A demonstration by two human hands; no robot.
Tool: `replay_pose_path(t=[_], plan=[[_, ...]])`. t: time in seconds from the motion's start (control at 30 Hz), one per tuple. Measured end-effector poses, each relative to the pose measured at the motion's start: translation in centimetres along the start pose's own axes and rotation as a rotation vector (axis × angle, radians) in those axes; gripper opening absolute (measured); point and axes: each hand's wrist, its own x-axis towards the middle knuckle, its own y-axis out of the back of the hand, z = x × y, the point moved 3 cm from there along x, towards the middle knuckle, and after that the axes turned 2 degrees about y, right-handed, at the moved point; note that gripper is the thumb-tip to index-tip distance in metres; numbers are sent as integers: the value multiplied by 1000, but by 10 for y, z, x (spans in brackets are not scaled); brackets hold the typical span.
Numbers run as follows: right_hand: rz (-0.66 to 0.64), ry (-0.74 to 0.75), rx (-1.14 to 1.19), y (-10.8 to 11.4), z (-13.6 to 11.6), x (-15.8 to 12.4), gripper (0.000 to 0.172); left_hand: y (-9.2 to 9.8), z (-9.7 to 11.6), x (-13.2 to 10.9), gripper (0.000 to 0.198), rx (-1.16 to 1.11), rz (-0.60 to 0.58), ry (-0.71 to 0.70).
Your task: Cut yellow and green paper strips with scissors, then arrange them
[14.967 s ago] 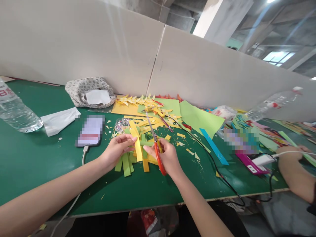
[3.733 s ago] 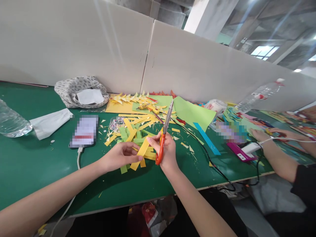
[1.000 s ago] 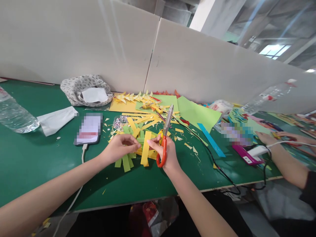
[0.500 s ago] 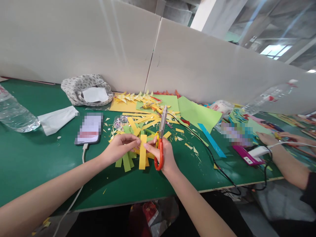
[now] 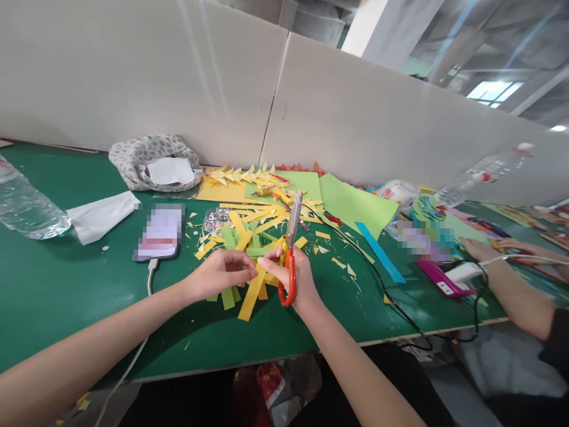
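Head view — held scissors [image 5: 292, 232], white paper [image 5: 171, 172] in bag [image 5: 128, 155]

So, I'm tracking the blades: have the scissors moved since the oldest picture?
Yes. The scissors in the right hand have swung rightward: their tips, earlier straight below the foot of the wall seam, are now right of it.

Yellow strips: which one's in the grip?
The slanted yellow strip, its upper end at the thumb of the right hand, which also holds the scissors; the other yellow strips lie on the table.
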Motion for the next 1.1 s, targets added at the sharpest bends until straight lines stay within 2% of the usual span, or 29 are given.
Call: replay_pose_path(t=[0.13, 0.43, 0.63, 0.73, 0.8, 0.93, 1.1], plan=[[29, -10, 61, 4, 0, 2, 37, 4, 1, 2, 11, -125, 46, 27], [-87, -63, 150, 8, 1, 4, 34, 23, 1, 4, 34, -401, 213, 147], [70, -62, 284, 8, 4, 5, 34, 21, 2, 5, 30, -653, 303, 124], [142, -23, 329, 7, 1, 3, 35, 16, 3, 4, 38, -620, 291, 145], [157, -2, 302, 4, -1, 0, 34, 12, 4, 3, 41, -531, 243, 158], [100, 42, 194, -5, -2, -5, 31, 6, 2, 2, 27, -340, 115, 106], [16, 33, 99, -14, 2, -9, 31, 7, 0, 2, 14, -300, 142, 17]])
